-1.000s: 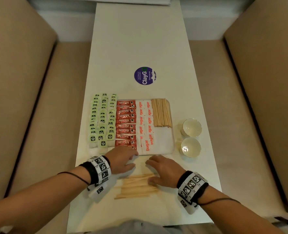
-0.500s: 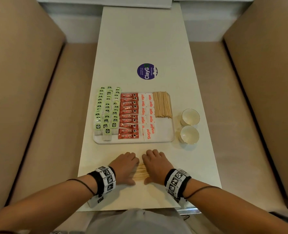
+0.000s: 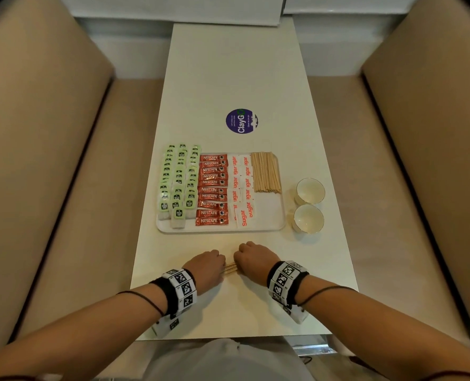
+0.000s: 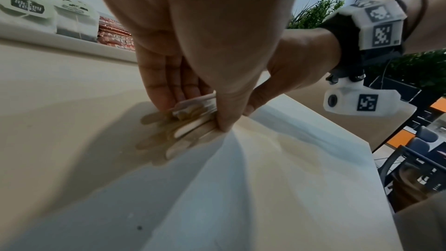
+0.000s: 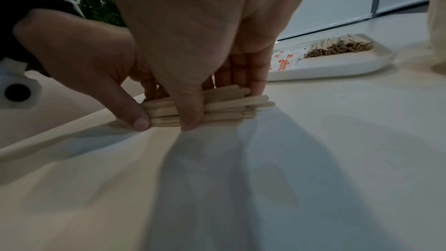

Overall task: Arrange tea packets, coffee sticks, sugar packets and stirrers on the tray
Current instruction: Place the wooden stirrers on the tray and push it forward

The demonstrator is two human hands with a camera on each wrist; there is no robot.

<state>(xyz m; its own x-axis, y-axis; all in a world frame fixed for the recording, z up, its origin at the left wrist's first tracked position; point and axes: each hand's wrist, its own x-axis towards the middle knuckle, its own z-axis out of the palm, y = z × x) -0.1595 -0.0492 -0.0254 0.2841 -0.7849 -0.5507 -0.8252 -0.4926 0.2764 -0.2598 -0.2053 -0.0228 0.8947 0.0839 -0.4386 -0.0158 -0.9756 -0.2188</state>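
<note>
A white tray (image 3: 220,231) lies mid-table with rows of green tea packets (image 3: 177,182), red coffee sticks (image 3: 213,188), sugar packets (image 3: 242,188) and a stack of wooden stirrers (image 3: 265,171). In front of the tray, a loose bundle of stirrers (image 3: 230,268) lies on the table. My left hand (image 3: 207,266) and right hand (image 3: 251,261) grip it side by side, fingers behind and thumbs in front. The left wrist view shows the bundle (image 4: 190,119) pinched by my left hand (image 4: 193,114). In the right wrist view my right hand (image 5: 222,106) squeezes the stirrer bundle (image 5: 251,100) against the tabletop.
Two white cups (image 3: 310,191) (image 3: 308,218) stand just right of the tray. A round purple sticker (image 3: 241,121) is on the table beyond it. Beige padded benches flank the narrow table. The near table edge is close behind my wrists.
The scattered stirrers in front of the tray have been gathered into one tight bundle. Both hands closed in from flat and apart to gripping it together.
</note>
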